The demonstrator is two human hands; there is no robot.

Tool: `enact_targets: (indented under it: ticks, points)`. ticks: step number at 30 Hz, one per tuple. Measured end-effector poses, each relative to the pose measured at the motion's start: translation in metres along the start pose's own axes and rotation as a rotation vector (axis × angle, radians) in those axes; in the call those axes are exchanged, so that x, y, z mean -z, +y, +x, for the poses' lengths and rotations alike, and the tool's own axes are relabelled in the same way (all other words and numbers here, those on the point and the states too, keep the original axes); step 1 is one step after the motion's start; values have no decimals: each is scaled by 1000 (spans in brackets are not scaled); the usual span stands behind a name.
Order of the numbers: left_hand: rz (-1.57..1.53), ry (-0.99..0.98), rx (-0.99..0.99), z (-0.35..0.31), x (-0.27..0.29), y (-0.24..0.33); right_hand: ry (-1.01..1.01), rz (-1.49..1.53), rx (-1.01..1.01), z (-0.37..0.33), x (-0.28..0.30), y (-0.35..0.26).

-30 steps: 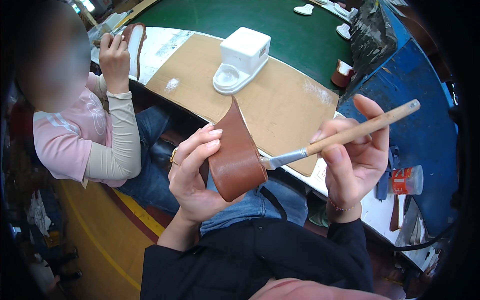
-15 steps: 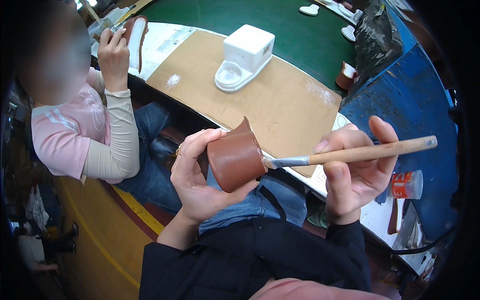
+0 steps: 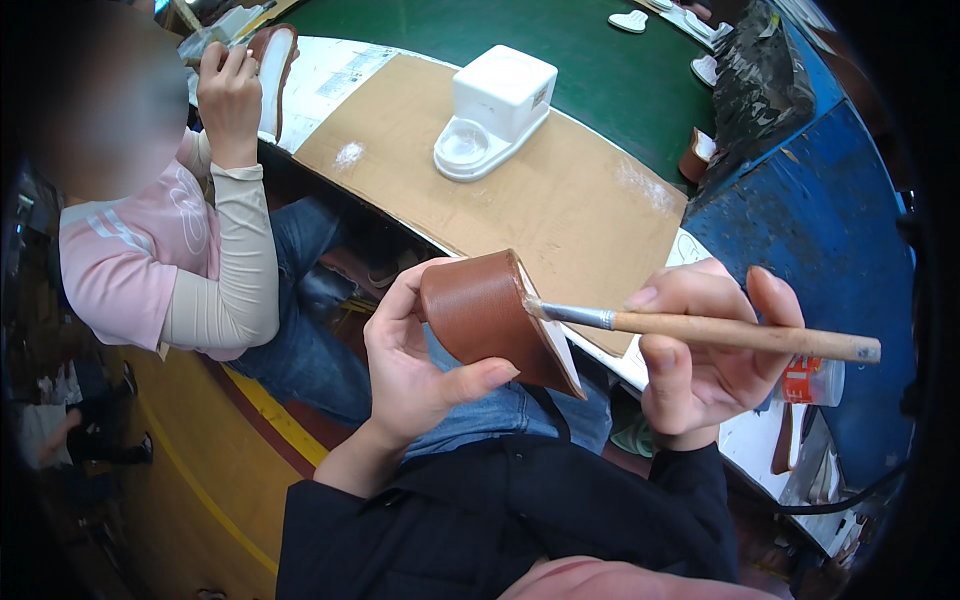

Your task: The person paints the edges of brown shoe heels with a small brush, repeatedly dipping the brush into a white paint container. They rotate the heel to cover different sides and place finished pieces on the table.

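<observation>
My left hand (image 3: 405, 365) is closed around a brown leather shoe upper (image 3: 475, 315), thumb along its lower side. The upper's open edge faces right and shows a pale underside. In my right hand (image 3: 695, 370), a paintbrush (image 3: 700, 328) is pinched by its wooden handle between thumb and fingers. Its bristles touch the upper's rim, where something whitish and wet-looking shows. The fingers of my left hand behind the upper are partly hidden.
A white dispenser with a round cup (image 3: 500, 100) stands on brown cardboard (image 3: 390, 110). Beyond lies a green belt (image 3: 400, 25) with shoe parts. At left a co-worker's hand (image 3: 230, 105) holds a brown shoe (image 3: 275, 75). A clear tub (image 3: 825, 382) and blue panel (image 3: 800, 230) are at right.
My left hand has turned the shoe upper, so its pointed end now faces down and more of the pale underside shows. The brush tip has shifted slightly upward along the rim.
</observation>
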State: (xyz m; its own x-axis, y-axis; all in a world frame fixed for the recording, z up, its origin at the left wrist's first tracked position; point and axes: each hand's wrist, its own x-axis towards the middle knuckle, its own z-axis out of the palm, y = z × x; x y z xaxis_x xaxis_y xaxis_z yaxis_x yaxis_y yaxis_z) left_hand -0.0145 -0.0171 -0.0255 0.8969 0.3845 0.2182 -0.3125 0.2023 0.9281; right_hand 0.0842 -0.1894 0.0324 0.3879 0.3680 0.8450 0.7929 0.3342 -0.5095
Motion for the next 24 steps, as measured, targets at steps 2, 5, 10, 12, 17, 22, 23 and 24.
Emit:
enact_targets:
  ticks: [2, 5, 10, 12, 17, 22, 23, 24]
  points:
    - [-35, -18, 23, 1, 0, 0, -7, -18, -8, 0, 0, -1]
    - [-111, -30, 71, 1, -2, 1, -21, -32, -11, 0, 1, -1]
    - [-197, -54, 119, 2, -4, 3, -38, -45, 5, 0, 1, 0]
    - [-236, -60, 135, 2, -5, 4, -39, -44, 10, 0, 0, 0]
    - [-314, -67, 171, 3, -6, 4, -54, -56, 33, 0, 1, 0]
    - [-328, -53, 177, 3, -7, 4, -30, -29, 34, -1, 0, 0]
    - [-340, -51, 182, 3, -7, 4, -24, -21, 35, -2, -1, 0]
    - [-347, -50, 186, 3, -7, 4, -18, -14, 36, -2, -1, 0]
